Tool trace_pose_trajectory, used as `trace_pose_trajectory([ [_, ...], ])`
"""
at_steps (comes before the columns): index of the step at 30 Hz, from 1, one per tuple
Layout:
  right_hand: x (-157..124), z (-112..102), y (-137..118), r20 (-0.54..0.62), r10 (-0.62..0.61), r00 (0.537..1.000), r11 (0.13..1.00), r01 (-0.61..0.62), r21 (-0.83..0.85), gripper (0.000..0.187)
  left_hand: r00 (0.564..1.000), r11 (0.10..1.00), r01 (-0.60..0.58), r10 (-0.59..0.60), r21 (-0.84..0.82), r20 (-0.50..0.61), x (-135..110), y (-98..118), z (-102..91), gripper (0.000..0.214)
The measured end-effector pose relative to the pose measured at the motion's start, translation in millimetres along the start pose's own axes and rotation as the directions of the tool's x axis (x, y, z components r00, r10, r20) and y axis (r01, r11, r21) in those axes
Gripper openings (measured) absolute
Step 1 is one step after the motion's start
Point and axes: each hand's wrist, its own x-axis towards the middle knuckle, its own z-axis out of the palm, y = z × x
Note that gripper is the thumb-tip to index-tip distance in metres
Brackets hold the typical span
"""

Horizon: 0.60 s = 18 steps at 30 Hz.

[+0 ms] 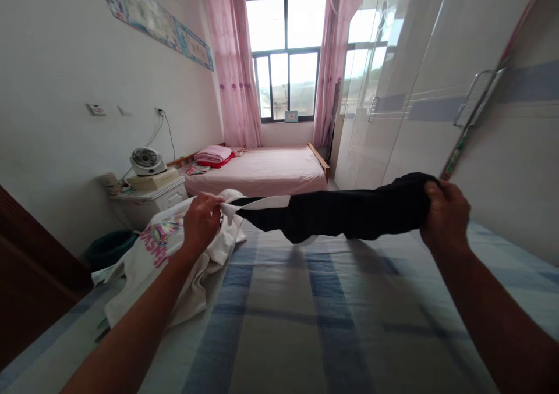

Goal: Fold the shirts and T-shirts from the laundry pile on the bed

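Note:
A black garment [358, 210] with a white strip is stretched sideways above the bed; its exact kind does not show. My left hand [201, 220] pinches its narrow white-edged end. At the other end, my right hand [446, 215] is closed around bunched black cloth. Beneath and beside my left hand lies a white T-shirt [152, 266] with a colourful print and pink lettering, crumpled on the bed. My left forearm covers part of that shirt.
The bed [279, 336] has a blue and white checked sheet. Beyond it stands a second bed [271, 170] with folded pink bedding [213, 154]. A small fan [147, 160] sits on a box atop the nightstand [151, 202]. A glossy wardrobe [402, 91] lines the right side.

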Motion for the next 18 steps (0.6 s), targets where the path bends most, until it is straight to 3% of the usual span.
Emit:
trace_pose_trajectory([
  [2, -6, -13, 5, -0.03, 0.087, 0.996, 0.996, -0.087, 0.012, 0.034, 0.976, 0.997, -0.035, 0.02, 0.065, 0.215, -25, -16, 0.8, 0.023],
  [4, -19, -25, 21, 0.072, 0.216, 0.974, 0.976, -0.218, 0.015, 0.028, 0.944, 0.997, -0.039, 0.017, 0.061, 0.33, -45, -21, 2.5, 0.024],
  [6, -32, -38, 43, 0.206, 0.332, 0.921, 0.942, -0.333, -0.03, 0.027, 0.939, 1.0, -0.01, 0.005, 0.012, 0.343, -54, -17, 4.6, 0.026],
  [10, -53, -62, 83, 0.305, 0.465, 0.831, 0.885, -0.422, -0.199, 0.031, 0.921, 0.983, 0.031, 0.044, -0.183, 0.388, -47, 12, 17.3, 0.026],
  [12, -61, -71, 94, 0.362, 0.465, 0.808, 0.879, -0.374, -0.296, 0.035, 0.911, 0.965, 0.045, 0.067, -0.258, 0.407, -40, 31, 29.6, 0.027],
  [15, -75, -82, 98, 0.454, 0.386, 0.803, 0.884, -0.181, -0.431, 0.043, 0.909, 0.945, 0.031, 0.109, -0.325, 0.402, -35, 57, 50.7, 0.033],
  [18, -88, -89, 95, 0.547, 0.324, 0.772, 0.866, -0.009, -0.5, 0.052, 0.901, 0.94, 0.107, 0.046, -0.325, 0.431, -30, 80, 68.2, 0.037],
])
